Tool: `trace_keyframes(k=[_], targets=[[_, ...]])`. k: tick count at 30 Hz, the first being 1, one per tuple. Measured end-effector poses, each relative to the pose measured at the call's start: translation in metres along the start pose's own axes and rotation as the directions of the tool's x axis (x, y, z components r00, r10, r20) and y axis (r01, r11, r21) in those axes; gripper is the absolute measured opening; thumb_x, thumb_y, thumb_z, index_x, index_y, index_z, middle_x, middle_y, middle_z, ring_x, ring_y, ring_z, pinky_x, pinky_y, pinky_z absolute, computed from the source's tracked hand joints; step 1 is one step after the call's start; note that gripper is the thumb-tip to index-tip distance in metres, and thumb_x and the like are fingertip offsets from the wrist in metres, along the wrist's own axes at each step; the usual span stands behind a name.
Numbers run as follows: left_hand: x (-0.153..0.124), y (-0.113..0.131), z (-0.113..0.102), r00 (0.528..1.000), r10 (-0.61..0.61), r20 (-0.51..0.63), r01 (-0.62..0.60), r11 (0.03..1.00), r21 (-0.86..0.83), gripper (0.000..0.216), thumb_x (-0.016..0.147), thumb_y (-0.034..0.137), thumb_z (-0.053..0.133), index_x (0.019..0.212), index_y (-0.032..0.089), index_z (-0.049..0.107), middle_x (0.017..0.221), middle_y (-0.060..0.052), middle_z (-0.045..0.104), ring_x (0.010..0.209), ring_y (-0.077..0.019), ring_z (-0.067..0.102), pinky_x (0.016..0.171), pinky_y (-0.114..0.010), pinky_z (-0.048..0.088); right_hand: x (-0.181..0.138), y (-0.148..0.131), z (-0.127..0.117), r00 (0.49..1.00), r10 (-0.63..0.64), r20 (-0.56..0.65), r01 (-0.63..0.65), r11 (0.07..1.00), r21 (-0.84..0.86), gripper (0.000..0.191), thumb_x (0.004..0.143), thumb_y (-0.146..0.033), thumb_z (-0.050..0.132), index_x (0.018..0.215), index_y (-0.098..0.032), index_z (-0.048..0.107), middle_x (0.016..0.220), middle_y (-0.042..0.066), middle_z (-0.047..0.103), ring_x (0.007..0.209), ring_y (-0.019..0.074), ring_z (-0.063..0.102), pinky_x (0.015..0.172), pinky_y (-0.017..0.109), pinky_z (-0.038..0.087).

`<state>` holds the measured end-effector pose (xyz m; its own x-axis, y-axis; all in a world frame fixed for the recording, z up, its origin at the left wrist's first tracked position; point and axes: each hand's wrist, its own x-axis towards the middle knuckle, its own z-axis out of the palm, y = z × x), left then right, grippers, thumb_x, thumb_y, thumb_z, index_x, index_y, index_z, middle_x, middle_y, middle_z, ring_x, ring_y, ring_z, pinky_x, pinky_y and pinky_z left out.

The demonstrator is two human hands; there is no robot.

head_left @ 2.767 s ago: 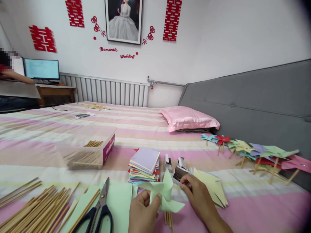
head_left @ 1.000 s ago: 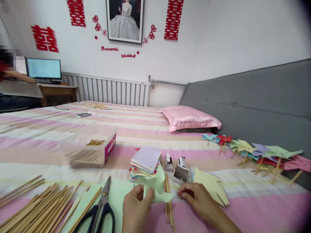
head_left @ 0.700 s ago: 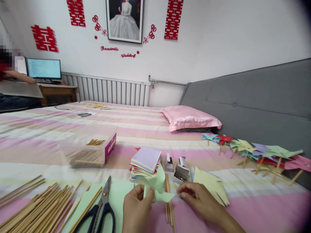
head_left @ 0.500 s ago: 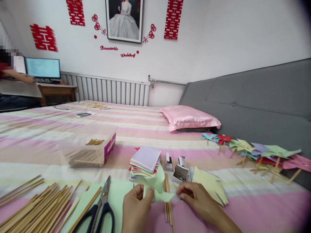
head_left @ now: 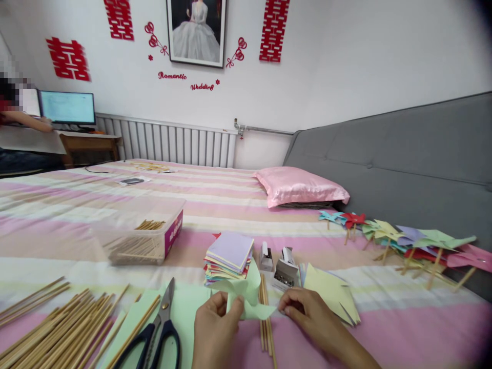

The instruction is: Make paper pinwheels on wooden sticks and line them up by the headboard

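Note:
My left hand [head_left: 219, 325] pinches a light green paper pinwheel [head_left: 251, 302], its blades folded in toward the middle. To the right of it, my right hand [head_left: 307, 310] has thumb and forefinger pressed together near a blade tip; what they hold is too small to make out. Just beyond that hand stands an open little box [head_left: 285, 274] of small metal tacks. Several thin wooden sticks [head_left: 265, 328] lie under and beside the pinwheel. Behind it is a stack of coloured paper squares [head_left: 229, 252]. Cut yellow paper [head_left: 330, 292] lies right of the tack box.
Black-handled scissors [head_left: 161, 323] lie on green paper [head_left: 188, 307] at left, beside many wooden sticks [head_left: 65, 328]. A clear plastic box [head_left: 138, 248] holds more sticks. Finished pinwheels [head_left: 418, 238] line the grey headboard [head_left: 403, 154]. A pink pillow [head_left: 302, 187] lies farther back. A person sits far left.
My right hand has shifted very slightly left, closer to the pinwheel's blade tip. A small shiny bit seen at its fingertips before is now hidden. The left hand and pinwheel stay put.

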<state>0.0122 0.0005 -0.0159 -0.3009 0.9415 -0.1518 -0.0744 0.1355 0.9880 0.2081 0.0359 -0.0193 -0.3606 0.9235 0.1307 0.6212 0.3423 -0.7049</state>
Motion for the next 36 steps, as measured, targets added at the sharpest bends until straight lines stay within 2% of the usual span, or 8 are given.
trace_keyframes(k=[8, 13, 17, 21, 26, 29, 32, 36], targets=[[-0.001, 0.0, 0.0, 1.0, -0.013, 0.003, 0.013, 1.0, 0.014, 0.026, 0.061, 0.04, 0.059, 0.059, 0.015, 0.053, 0.052, 0.002, 0.053, 0.047, -0.0088, 0.04, 0.045, -0.019, 0.031, -0.005, -0.001, -0.007, 0.998, -0.007, 0.062, 0.01, 0.999, -0.04, 0.021, 0.078, -0.015, 0.045, 0.078, -0.021, 0.065, 0.079, 0.0, 0.066, 0.075, 0.016, 0.057, 0.067, 0.023, 0.039], [-0.002, 0.001, 0.003, 1.0, -0.016, -0.019, 0.015, 0.998, -0.067, 0.029, 0.057, 0.042, 0.062, 0.056, 0.014, 0.053, 0.047, 0.002, 0.052, 0.042, -0.0071, 0.037, 0.042, -0.019, 0.027, -0.008, -0.003, -0.006, 0.997, -0.012, 0.072, 0.019, 0.994, -0.107, 0.018, 0.075, -0.015, 0.047, 0.08, -0.021, 0.064, 0.081, 0.001, 0.065, 0.078, 0.0172, 0.056, 0.069, 0.025, 0.039], [-0.003, 0.003, 0.005, 0.998, -0.053, 0.037, 0.058, 0.987, -0.153, 0.03, 0.054, 0.04, 0.066, 0.055, 0.014, 0.053, 0.044, 0.003, 0.048, 0.038, -0.0051, 0.035, 0.04, -0.018, 0.025, -0.007, -0.007, -0.004, 0.998, -0.048, 0.038, 0.053, 0.987, -0.153, 0.019, 0.078, -0.016, 0.044, 0.076, -0.02, 0.063, 0.079, 0.002, 0.064, 0.077, 0.0185, 0.056, 0.07, 0.028, 0.038], [-0.006, 0.006, 0.008, 0.999, -0.045, 0.029, 0.05, 0.977, -0.209, 0.029, 0.052, 0.039, 0.068, 0.054, 0.013, 0.056, 0.041, 0.004, 0.049, 0.036, -0.0044, 0.034, 0.04, -0.018, 0.022, -0.005, -0.016, -0.01, 0.994, -0.09, -0.062, 0.088, 0.996, -0.03, 0.017, 0.081, -0.02, 0.043, 0.074, -0.02, 0.06, 0.074, 0.001, 0.062, 0.071, 0.0171, 0.056, 0.066, 0.026, 0.04], [-0.01, 0.008, 0.012, 0.999, -0.025, 0.047, 0.036, 0.967, -0.251, 0.026, 0.055, 0.035, 0.068, 0.059, 0.011, 0.061, 0.047, -0.001, 0.058, 0.04, -0.0067, 0.041, 0.042, -0.018, 0.027, -0.012, -0.038, -0.017, 0.962, -0.013, -0.274, 0.081, 0.968, 0.239, 0.016, 0.08, -0.033, 0.05, 0.077, -0.02, 0.058, 0.072, 0.001, 0.06, 0.069, 0.0163, 0.056, 0.063, 0.023, 0.043], [-0.014, 0.011, 0.014, 0.995, -0.002, 0.101, 0.029, 0.963, -0.269, 0.023, 0.055, 0.032, 0.069, 0.059, 0.01, 0.063, 0.052, -0.004, 0.062, 0.047, -0.0109, 0.05, 0.046, -0.02, 0.033, -0.02, -0.054, -0.01, 0.95, -0.12, -0.288, 0.199, 0.944, 0.263, 0.014, 0.079, -0.032, 0.054, 0.073, -0.021, 0.059, 0.07, 0.0, 0.06, 0.067, 0.0153, 0.057, 0.062, 0.022, 0.044], [-0.018, 0.013, 0.016, 0.988, -0.006, 0.157, 0.054, 0.952, -0.3, 0.021, 0.053, 0.029, 0.073, 0.053, 0.012, 0.061, 0.047, -0.001, 0.058, 0.047, -0.0104, 0.049, 0.047, -0.02, 0.035, -0.022, -0.063, 0.0, 0.924, -0.281, -0.26, 0.337, 0.919, 0.203, 0.012, 0.08, -0.028, 0.055, 0.071, -0.021, 0.059, 0.068, -0.001, 0.061, 0.065, 0.0135, 0.058, 0.062, 0.021, 0.044], [-0.017, 0.006, 0.018, 0.974, -0.038, 0.223, 0.125, 0.914, -0.386, 0.024, 0.05, 0.03, 0.076, 0.048, 0.013, 0.059, 0.042, 0.003, 0.053, 0.039, -0.0064, 0.042, 0.044, -0.02, 0.033, -0.02, -0.062, 0.01, 0.902, -0.35, -0.254, 0.375, 0.926, 0.054, 0.012, 0.079, -0.028, 0.056, 0.071, -0.022, 0.063, 0.068, 0.001, 0.059, 0.066, 0.0147, 0.057, 0.064, 0.024, 0.044]])
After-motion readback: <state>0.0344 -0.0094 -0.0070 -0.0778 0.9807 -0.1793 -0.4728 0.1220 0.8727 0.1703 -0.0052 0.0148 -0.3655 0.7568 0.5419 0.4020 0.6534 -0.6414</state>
